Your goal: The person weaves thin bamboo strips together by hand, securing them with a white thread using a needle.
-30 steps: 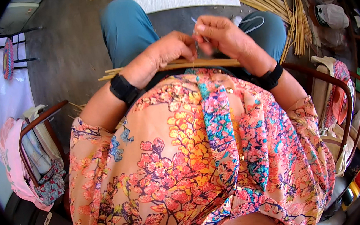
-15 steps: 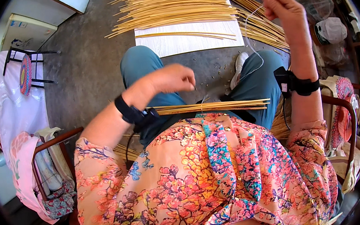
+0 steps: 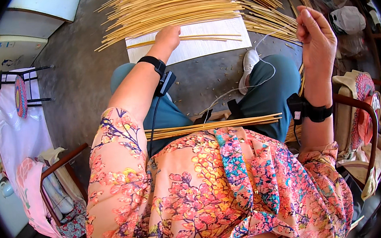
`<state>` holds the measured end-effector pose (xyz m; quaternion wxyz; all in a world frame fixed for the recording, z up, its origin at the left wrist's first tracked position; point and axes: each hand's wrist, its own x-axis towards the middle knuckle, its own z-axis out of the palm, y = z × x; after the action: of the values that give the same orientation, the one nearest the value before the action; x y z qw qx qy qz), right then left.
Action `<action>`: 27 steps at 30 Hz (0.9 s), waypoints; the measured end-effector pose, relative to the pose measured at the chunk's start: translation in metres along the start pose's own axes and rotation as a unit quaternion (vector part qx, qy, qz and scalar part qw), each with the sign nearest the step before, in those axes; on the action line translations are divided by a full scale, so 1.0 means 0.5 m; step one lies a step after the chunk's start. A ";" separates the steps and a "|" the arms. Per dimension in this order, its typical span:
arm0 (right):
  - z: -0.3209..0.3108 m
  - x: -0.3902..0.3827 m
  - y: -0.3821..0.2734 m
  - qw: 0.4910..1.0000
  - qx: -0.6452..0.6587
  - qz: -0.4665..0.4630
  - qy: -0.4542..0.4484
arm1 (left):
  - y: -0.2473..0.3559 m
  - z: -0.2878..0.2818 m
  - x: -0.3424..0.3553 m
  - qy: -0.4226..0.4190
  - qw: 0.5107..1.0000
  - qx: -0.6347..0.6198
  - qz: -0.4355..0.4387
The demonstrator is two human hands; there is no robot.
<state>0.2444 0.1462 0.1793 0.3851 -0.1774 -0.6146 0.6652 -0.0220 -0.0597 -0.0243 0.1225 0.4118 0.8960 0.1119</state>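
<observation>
My left hand reaches out to a few thin tan sticks lying apart on a white board. Its fingers are curled down round them, the fingertips hidden. Raised at the right, my right hand pinches a white cord. From there the cord sags over my right knee and runs back to a small bundle of sticks across my lap, close against my shirt. Where it meets the bundle, the cord's end is hard to make out.
Many sticks cover the far part of the board, and more sticks lie to its right. Short offcuts dot the floor. Chairs with wooden arms stand on both sides; plastic bags are at the far right.
My left hand has moved forward from above my lap to the sticks on the board. My right hand has come lower, and the cord now stretches between it and the lap bundle.
</observation>
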 end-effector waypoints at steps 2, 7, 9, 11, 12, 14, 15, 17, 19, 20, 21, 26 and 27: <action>0.004 -0.021 -0.010 1.000 0.018 0.020 0.012 | -0.002 -0.012 -0.008 0.036 0.999 0.035 0.016; 0.023 -0.058 -0.050 0.999 0.042 0.005 0.021 | -0.009 -0.081 -0.029 0.104 0.991 0.042 0.067; 0.026 -0.060 -0.044 0.999 0.043 0.009 0.025 | -0.012 -0.091 -0.032 0.094 0.993 0.034 0.064; 0.033 -0.063 -0.038 0.998 0.047 0.016 0.034 | -0.015 -0.103 -0.029 0.067 0.996 0.035 0.047; 0.031 -0.064 -0.035 0.998 0.044 0.017 0.034 | -0.014 -0.106 -0.030 0.068 0.996 0.035 0.045; 0.034 -0.068 -0.033 0.998 0.046 0.021 0.034 | -0.010 -0.108 -0.034 0.071 0.996 0.035 0.041; 0.034 -0.071 -0.033 0.998 0.047 0.024 0.034 | -0.008 -0.108 -0.037 0.086 0.995 0.033 0.048; 0.033 -0.071 -0.029 0.998 0.051 0.024 0.036 | -0.007 -0.106 -0.041 0.116 0.991 0.029 0.061; 0.032 -0.069 -0.025 0.998 0.053 0.024 0.037 | -0.009 -0.104 -0.039 0.126 0.988 0.044 0.081; 0.032 -0.068 -0.021 0.998 0.053 0.025 0.037 | -0.013 -0.097 -0.039 0.130 0.986 0.050 0.090; 0.032 -0.067 -0.016 0.998 0.054 0.027 0.038 | -0.017 -0.091 -0.038 0.132 0.985 0.053 0.096; 0.032 -0.064 0.008 0.996 0.051 0.050 0.045 | -0.017 -0.076 -0.033 0.139 0.984 0.051 0.101; 0.034 -0.063 0.014 0.996 0.049 0.055 0.049 | -0.016 -0.074 -0.031 0.136 0.985 0.045 0.101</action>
<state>0.2506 0.1121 0.1680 0.3861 -0.2243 -0.5510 0.7050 -0.0296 -0.0804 0.0101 -0.0310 0.4859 0.8625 0.1381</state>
